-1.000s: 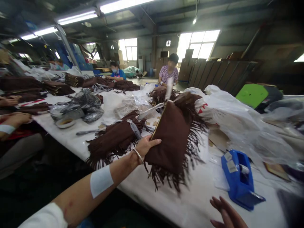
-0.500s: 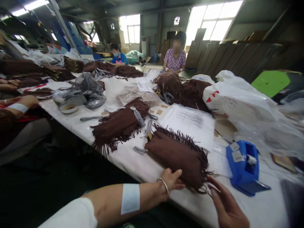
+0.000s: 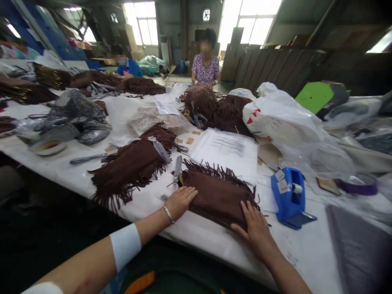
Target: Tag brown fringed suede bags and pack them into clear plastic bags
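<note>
A brown fringed leather piece [image 3: 216, 196] lies flat on the white-covered table [image 3: 196, 234] in front of me. My left hand [image 3: 181, 201] rests on its left end, fingers stretched out. On its right end lies my right hand [image 3: 254, 224], palm down with the fingers apart. Fringe runs along the far edge and right side of the piece. Another brown fringed piece [image 3: 128, 163], with a grey wrapped strap [image 3: 159, 149] across it, is to the left. Behind the near piece is a white sheet in clear plastic [image 3: 226, 153].
A blue tape dispenser [image 3: 288, 198] stands to the right, near a purple tape roll [image 3: 358, 184] and a grey sheet [image 3: 361, 249]. White plastic bags [image 3: 284, 118], brown piles [image 3: 226, 110] and a dish [image 3: 49, 147] surround the work. Two people [image 3: 206, 67] sit across the table.
My left hand has moved from the near edge to the left end of the brown piece. My right hand has gone from the fringe at the corner onto its surface. The view has shifted right.
</note>
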A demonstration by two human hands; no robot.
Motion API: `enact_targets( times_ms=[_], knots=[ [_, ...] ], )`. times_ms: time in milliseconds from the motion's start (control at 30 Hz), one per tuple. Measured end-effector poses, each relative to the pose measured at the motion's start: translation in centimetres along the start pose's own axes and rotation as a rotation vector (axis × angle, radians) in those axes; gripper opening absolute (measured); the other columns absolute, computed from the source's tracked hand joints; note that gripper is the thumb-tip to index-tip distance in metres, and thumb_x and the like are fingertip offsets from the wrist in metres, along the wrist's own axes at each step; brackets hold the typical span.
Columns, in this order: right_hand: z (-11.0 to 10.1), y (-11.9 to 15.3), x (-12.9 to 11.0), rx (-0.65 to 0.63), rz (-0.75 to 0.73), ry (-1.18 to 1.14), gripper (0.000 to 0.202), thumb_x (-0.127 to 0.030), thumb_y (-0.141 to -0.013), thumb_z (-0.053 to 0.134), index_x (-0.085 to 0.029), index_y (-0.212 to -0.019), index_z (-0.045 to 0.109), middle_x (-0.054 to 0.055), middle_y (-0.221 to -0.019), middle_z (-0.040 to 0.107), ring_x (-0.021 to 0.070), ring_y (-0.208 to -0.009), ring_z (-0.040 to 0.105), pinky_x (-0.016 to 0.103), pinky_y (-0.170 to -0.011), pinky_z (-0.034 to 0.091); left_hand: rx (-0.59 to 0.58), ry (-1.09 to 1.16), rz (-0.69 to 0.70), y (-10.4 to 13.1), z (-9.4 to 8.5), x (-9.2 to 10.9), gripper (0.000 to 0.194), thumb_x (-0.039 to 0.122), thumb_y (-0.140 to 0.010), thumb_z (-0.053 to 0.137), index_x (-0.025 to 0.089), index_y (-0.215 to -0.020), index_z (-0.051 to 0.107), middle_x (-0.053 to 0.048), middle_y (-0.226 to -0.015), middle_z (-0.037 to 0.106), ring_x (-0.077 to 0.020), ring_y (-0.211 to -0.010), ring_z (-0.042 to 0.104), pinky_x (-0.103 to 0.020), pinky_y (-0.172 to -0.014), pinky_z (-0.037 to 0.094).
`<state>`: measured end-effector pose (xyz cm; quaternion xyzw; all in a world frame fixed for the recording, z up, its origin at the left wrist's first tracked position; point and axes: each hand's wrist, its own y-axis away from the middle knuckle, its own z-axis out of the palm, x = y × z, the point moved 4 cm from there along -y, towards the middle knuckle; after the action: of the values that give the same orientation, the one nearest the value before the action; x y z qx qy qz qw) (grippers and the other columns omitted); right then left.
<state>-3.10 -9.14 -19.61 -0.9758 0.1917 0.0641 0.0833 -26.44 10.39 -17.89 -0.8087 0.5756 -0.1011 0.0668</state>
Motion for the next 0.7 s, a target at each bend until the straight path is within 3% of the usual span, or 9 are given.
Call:
enact_targets(
  times_ms=[67,100,200,267,333,400,467,533,700],
  knots=[
    [-1.9,0.1,1.2,0.081,0.127,0.023,0.074,-0.060,-0.088,0.034,-0.010,-0.143,0.030,0.020,-0.145,0.037,0.0366,-0.138,0.025,0.058,-0.107,0.029,0.069,-0.060,0.049,0.2,0.4,0.6,0.043,0.003,-0.088,0.039,0.011,-0.130,0.047,-0.012,-0.129,0.054,-0.0202,-0.119,0.052,-0.038,-0.104,0.041],
    [-2.9,0.2,0.7,0.130,0.106,0.030,0.074,-0.058,-0.089,0.033,-0.009,-0.144,0.027,0.019,-0.146,0.035,0.0354,-0.139,0.021,0.057,-0.108,0.028,0.093,-0.082,0.072,0.4,0.3,1.2,0.041,0.004,-0.089,0.037,0.011,-0.128,0.048,-0.012,-0.127,0.056,-0.0199,-0.117,0.054,-0.038,-0.102,0.042],
    [-4.2,0.4,-4.6,0.139,-0.248,0.019,0.078,-0.054,-0.088,0.043,-0.012,-0.147,0.016,0.011,-0.152,0.026,0.0269,-0.142,0.016,0.047,-0.113,0.025,0.089,-0.100,0.097,1.5,-0.4,3.5,0.037,0.008,-0.090,0.042,0.011,-0.127,0.049,-0.013,-0.125,0.057,-0.0211,-0.114,0.055,-0.039,-0.101,0.042],
    [-3.5,0.6,-8.9,0.087,-0.497,0.029,0.071,-0.045,-0.088,0.047,-0.016,-0.147,0.019,0.005,-0.152,0.026,0.0233,-0.141,0.021,0.042,-0.113,0.024,0.062,-0.048,0.080,2.2,-1.3,4.6,0.038,0.018,-0.089,0.051,0.011,-0.126,0.049,-0.014,-0.127,0.055,-0.0238,-0.116,0.054,-0.041,-0.102,0.041],
    [-2.0,0.7,-11.6,0.095,-0.606,0.055,0.060,-0.032,-0.089,0.047,-0.021,-0.145,0.027,0.000,-0.151,0.029,0.0217,-0.139,0.026,0.042,-0.111,0.024,0.086,0.070,0.046,3.1,-2.7,4.6,0.040,0.032,-0.088,0.058,0.014,-0.123,0.053,-0.012,-0.126,0.056,-0.0247,-0.118,0.052,-0.043,-0.103,0.039],
    [-0.6,0.4,-12.6,0.140,-0.588,0.052,0.055,-0.023,-0.088,0.046,-0.024,-0.142,0.034,-0.003,-0.149,0.033,0.0202,-0.136,0.031,0.041,-0.108,0.026,0.176,0.201,-0.027,4.7,-4.4,3.5,0.032,0.035,-0.090,0.055,0.017,-0.116,0.057,-0.008,-0.119,0.061,-0.0210,-0.114,0.054,-0.039,-0.103,0.039],
    [0.5,0.0,-12.4,0.180,-0.536,0.018,0.053,-0.019,-0.088,0.045,-0.025,-0.140,0.036,-0.004,-0.147,0.037,0.0189,-0.134,0.034,0.041,-0.106,0.029,0.295,0.274,-0.177,7.1,-6.0,1.7,0.020,0.027,-0.094,0.049,0.018,-0.108,0.060,-0.005,-0.105,0.066,-0.0162,-0.102,0.059,-0.035,-0.097,0.041],
    [1.0,-0.2,-12.0,0.208,-0.505,-0.028,0.052,-0.020,-0.089,0.045,-0.026,-0.140,0.037,-0.004,-0.146,0.039,0.0193,-0.133,0.035,0.042,-0.105,0.030,0.329,0.280,-0.321,9.5,-6.7,-0.1,0.019,0.026,-0.094,0.049,0.018,-0.107,0.060,-0.005,-0.099,0.066,-0.0162,-0.095,0.058,-0.034,-0.091,0.043],
    [0.8,-0.3,-12.0,0.240,-0.436,-0.105,0.047,-0.026,-0.092,0.044,-0.027,-0.138,0.039,-0.003,-0.143,0.043,0.0201,-0.132,0.036,0.043,-0.107,0.028,0.092,0.160,-0.295,12.0,-4.9,-0.7,0.042,0.043,-0.083,0.065,0.018,-0.116,0.056,-0.010,-0.119,0.056,-0.0278,-0.111,0.047,-0.045,-0.095,0.038]
  ],
)
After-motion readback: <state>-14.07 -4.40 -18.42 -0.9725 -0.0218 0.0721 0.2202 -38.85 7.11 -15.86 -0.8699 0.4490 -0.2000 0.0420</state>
